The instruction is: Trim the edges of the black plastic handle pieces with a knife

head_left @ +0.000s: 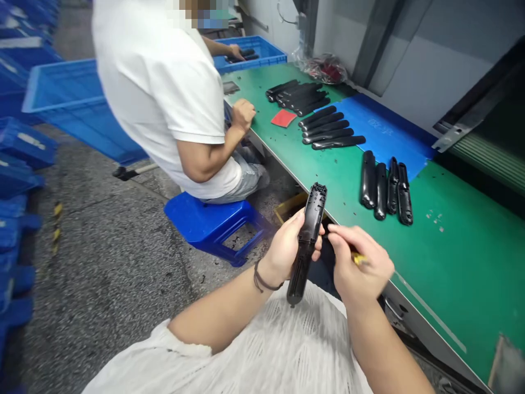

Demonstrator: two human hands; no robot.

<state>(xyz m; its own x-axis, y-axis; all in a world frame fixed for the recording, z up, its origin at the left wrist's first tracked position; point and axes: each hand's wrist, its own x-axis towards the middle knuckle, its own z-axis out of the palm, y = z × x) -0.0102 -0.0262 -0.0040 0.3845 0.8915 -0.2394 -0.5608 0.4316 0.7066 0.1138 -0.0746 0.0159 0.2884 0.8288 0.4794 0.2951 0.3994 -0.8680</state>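
My left hand point(285, 249) is wrapped round a long black plastic shell point(310, 219), its hollow inner side with ribs and small posts facing up. The shell tilts away from me above my lap. Just right of it, my right hand point(361, 262) is closed on a small yellow-handled tool point(359, 259). The tool's working end is hidden, so its kind is not clear. The thumb and forefinger are close to the shell's edge, and whether they touch it I cannot tell. On the table ahead, several black shells point(380, 191) lie side by side.
The green table point(463, 262) runs along my right, bearing more black shells point(328, 128), a red square point(283, 117) and a blue sheet point(381, 126). A co-worker in a white shirt point(164, 82) sits on a blue stool point(209, 219) to the left. Blue crates point(77, 104) stand behind.
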